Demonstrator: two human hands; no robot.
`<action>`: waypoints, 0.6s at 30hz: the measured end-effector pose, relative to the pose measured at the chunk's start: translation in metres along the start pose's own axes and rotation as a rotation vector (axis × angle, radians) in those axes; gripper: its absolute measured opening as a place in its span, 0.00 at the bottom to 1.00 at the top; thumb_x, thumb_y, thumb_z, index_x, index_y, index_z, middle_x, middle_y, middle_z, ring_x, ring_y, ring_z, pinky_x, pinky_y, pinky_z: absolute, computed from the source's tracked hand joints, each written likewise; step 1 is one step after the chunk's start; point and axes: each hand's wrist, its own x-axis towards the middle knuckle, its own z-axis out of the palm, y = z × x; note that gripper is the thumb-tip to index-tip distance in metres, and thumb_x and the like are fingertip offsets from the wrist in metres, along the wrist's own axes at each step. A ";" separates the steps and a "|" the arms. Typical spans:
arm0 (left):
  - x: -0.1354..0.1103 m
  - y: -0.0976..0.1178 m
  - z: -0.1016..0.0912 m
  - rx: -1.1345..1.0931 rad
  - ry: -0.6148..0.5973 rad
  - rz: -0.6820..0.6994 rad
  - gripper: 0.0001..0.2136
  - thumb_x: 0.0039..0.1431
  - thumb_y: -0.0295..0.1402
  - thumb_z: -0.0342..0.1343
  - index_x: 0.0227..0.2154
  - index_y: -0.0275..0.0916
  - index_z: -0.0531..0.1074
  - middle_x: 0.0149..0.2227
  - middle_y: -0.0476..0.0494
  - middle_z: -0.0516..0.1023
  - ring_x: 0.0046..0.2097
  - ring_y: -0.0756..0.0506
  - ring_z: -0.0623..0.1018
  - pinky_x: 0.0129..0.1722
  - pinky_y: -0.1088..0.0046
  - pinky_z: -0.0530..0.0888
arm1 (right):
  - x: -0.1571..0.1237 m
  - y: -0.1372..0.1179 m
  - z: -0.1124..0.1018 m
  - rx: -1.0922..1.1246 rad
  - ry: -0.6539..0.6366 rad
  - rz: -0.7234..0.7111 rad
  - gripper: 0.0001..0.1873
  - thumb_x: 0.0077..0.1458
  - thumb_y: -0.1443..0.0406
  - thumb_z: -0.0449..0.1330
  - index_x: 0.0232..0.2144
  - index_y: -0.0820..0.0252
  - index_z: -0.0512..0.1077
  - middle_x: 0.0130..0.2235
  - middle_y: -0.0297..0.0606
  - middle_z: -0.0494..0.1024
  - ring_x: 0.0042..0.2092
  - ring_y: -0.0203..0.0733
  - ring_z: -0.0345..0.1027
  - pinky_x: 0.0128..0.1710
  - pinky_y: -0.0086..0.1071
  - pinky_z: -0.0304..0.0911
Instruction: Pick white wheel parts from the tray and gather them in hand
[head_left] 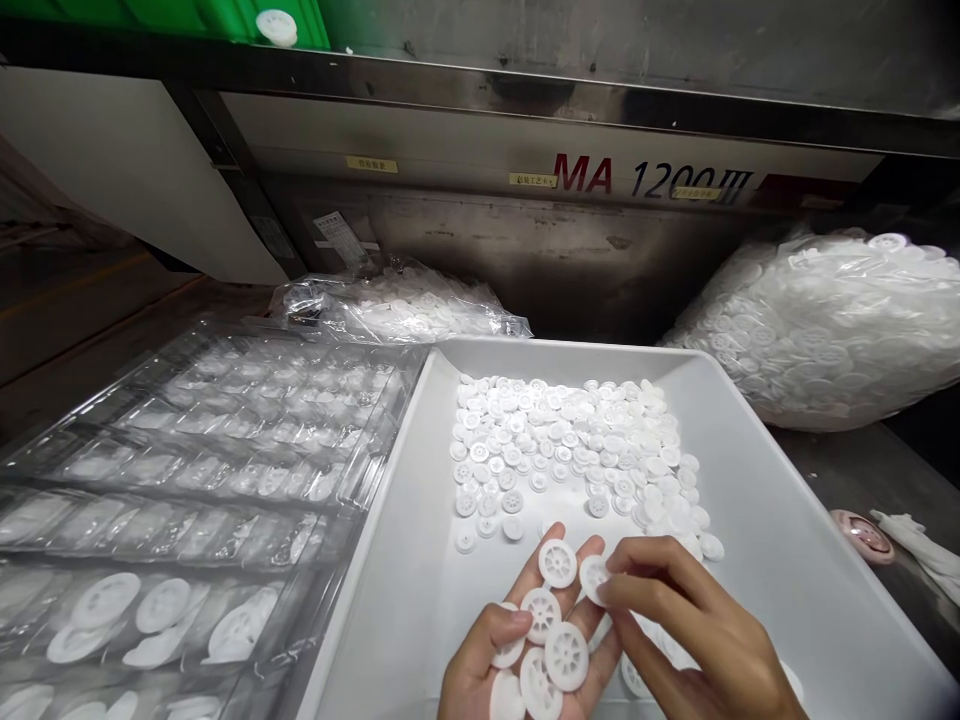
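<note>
My left hand (517,650) lies palm up over the near part of a white tray (780,560), cupping several white spoked plastic wheels (551,640). My right hand (690,630) reaches in from the right and pinches one of these wheels (592,575) at the left hand's fingertips. A heap of the same white wheels (577,450) lies further back in the tray.
Clear plastic blister trays (187,500) with wheels in their pockets lie to the left. Two clear bags of wheels sit behind: a small bag (405,305) and a large bag (825,330). A metal machine wall marked MA 1200 (652,178) stands at the back. A pink tape roll (862,535) lies at right.
</note>
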 end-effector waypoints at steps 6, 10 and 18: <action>-0.001 0.002 -0.004 0.011 0.000 0.008 0.22 0.57 0.27 0.35 0.50 0.38 0.67 0.54 0.39 0.70 0.59 0.40 0.64 0.62 0.59 0.47 | -0.006 -0.002 0.001 -0.080 -0.015 -0.020 0.18 0.56 0.78 0.52 0.44 0.54 0.67 0.43 0.44 0.66 0.38 0.40 0.64 0.30 0.31 0.65; -0.004 0.004 -0.004 0.025 0.059 -0.062 0.21 0.58 0.29 0.37 0.51 0.45 0.66 0.56 0.44 0.68 0.60 0.39 0.63 0.62 0.57 0.45 | -0.007 0.001 -0.001 -0.118 -0.003 -0.055 0.16 0.54 0.77 0.55 0.43 0.56 0.68 0.43 0.45 0.66 0.38 0.41 0.64 0.29 0.33 0.65; -0.002 0.002 -0.003 0.043 -0.010 0.051 0.22 0.58 0.26 0.35 0.49 0.40 0.69 0.54 0.41 0.71 0.59 0.39 0.65 0.62 0.59 0.47 | -0.009 -0.002 -0.004 -0.069 0.049 -0.026 0.11 0.52 0.76 0.59 0.39 0.62 0.67 0.40 0.45 0.66 0.39 0.41 0.66 0.34 0.31 0.67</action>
